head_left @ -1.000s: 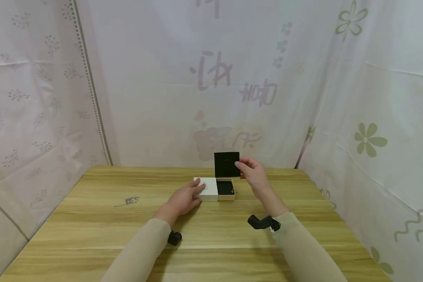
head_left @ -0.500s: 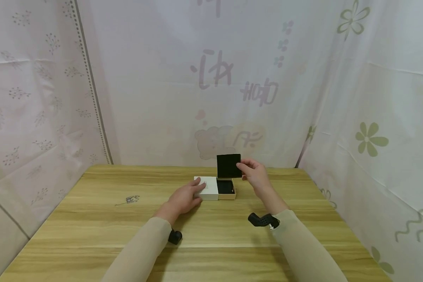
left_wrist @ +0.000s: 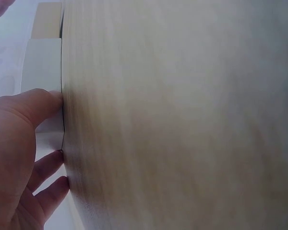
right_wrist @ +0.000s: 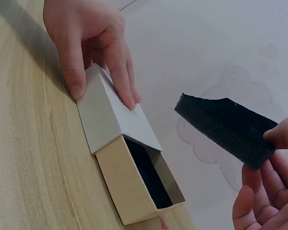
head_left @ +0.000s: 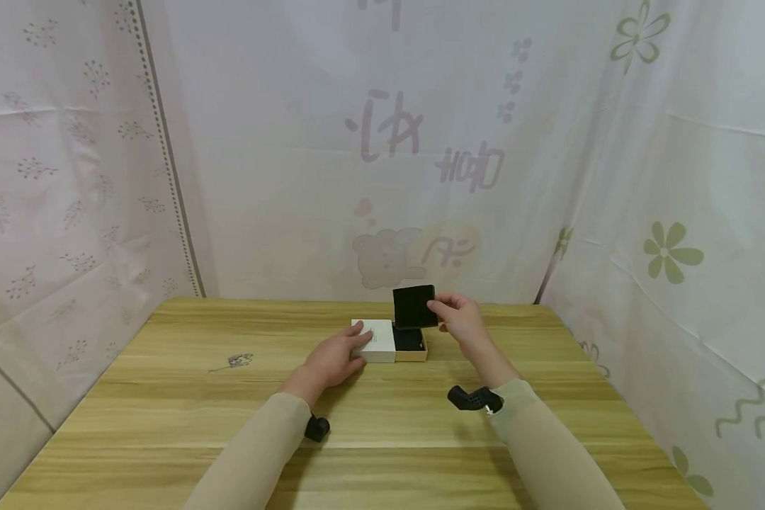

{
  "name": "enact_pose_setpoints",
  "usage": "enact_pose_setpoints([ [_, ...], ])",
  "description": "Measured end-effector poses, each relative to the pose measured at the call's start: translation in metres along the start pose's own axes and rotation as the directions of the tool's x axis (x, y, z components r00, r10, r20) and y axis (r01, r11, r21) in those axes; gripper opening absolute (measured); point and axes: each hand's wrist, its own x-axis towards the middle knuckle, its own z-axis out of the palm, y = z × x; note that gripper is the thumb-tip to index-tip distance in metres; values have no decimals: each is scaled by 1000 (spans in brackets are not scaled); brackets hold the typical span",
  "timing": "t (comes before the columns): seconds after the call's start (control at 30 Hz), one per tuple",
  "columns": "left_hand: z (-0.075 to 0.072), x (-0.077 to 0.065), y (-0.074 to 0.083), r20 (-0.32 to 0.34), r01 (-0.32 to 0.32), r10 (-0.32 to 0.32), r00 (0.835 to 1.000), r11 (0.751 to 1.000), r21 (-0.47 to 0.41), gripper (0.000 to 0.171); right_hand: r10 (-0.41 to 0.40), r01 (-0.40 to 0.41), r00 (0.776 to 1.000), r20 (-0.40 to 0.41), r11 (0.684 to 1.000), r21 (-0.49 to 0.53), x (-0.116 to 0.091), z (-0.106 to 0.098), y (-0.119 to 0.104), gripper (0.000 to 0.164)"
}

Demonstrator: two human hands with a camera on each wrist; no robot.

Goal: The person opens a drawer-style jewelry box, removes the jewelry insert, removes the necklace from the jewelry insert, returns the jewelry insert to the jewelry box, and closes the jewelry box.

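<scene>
A small white slide-out box [head_left: 381, 341] lies on the wooden table, its cream inner tray [right_wrist: 127, 184] drawn partway out on the right. Inside the tray shows a dark lining [head_left: 408, 340]. My left hand [head_left: 333, 356] grips the white sleeve, thumb on the near side and fingers over the top and far end. Between thumb and fingers my right hand [head_left: 465, 324] pinches the corner of a square black foam pad [right_wrist: 225, 127]. The pad tilts just above the tray and overlaps its back part in the head view. Its thick, rough edge shows in the right wrist view.
A thin silvery chain-like piece [head_left: 239, 361] lies on the table [head_left: 166, 425] to the left. Pale printed curtains [head_left: 280, 177] enclose the table at the back and sides. A black wrist camera [head_left: 474, 399] sits on the right cuff.
My right hand has brought the foam pad a little right, then down toward the tray, tilting it. The left hand stays on the box.
</scene>
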Motion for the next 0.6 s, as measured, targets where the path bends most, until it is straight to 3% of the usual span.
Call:
enact_pose_setpoints([
  [0.6, -2, -1, 4, 6, 18, -18, 1000, 1000, -16, 62, 76, -77, 997, -12, 993, -93, 0, 3, 12, 40],
])
